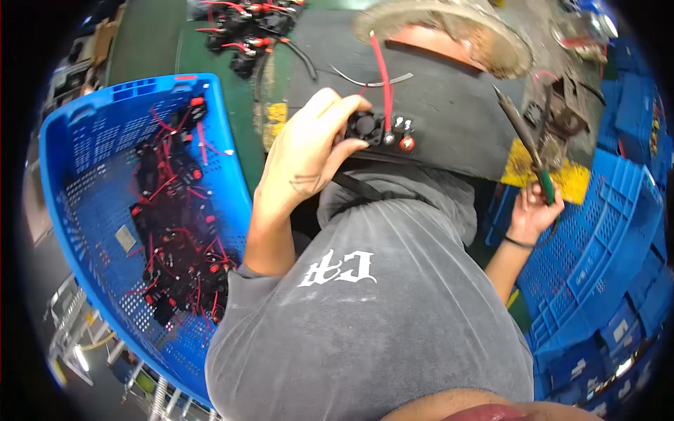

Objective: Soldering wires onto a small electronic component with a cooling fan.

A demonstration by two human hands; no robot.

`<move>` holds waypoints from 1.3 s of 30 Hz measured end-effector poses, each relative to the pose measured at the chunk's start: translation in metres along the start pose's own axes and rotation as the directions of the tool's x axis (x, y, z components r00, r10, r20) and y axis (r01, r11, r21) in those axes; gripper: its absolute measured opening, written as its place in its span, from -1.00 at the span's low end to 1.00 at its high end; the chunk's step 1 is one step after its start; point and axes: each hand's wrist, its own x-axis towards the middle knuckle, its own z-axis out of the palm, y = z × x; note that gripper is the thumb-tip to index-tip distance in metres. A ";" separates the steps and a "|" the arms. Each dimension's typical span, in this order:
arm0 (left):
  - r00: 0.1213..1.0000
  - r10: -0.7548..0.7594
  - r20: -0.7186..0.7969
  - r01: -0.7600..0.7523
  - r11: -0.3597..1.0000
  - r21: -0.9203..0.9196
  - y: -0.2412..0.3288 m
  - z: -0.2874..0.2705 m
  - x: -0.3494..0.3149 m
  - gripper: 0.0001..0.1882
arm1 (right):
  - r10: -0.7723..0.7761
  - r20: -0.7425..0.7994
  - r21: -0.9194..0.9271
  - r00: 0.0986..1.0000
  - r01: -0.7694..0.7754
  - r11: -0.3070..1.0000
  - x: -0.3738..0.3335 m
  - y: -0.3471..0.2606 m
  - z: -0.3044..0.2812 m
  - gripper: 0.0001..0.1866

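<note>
My left hand (305, 147) is closed on a small black plastic panel (366, 128) at the mat's near edge, thumb and fingers pinching its left end. A round black fitting sits there; metal terminals, one ringed in red (406, 143), stand at the other end. From a terminal a red wire (382, 74) rises away from me. Out to the right, my right hand (531, 212) grips a soldering iron (521, 126) by its green handle. The iron's tip points up and left, apart from the panel. A thin black-and-white wire (382, 84) lies just beyond the panel.
A blue basket (235, 161) full of black parts with red wires stands at left. More wired parts (256, 35) lie at the back. A crusted round disc (365, 24) is on the dark mat (449, 112). A metal holder (565, 109) and blue crates (576, 238) are at right.
</note>
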 end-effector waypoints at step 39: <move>0.655 -0.315 -0.687 0.369 0.927 -0.072 -0.143 0.007 0.050 -0.49 | 0.036 0.061 -0.021 0.998 -0.035 0.999 0.014 0.032 0.037 -0.60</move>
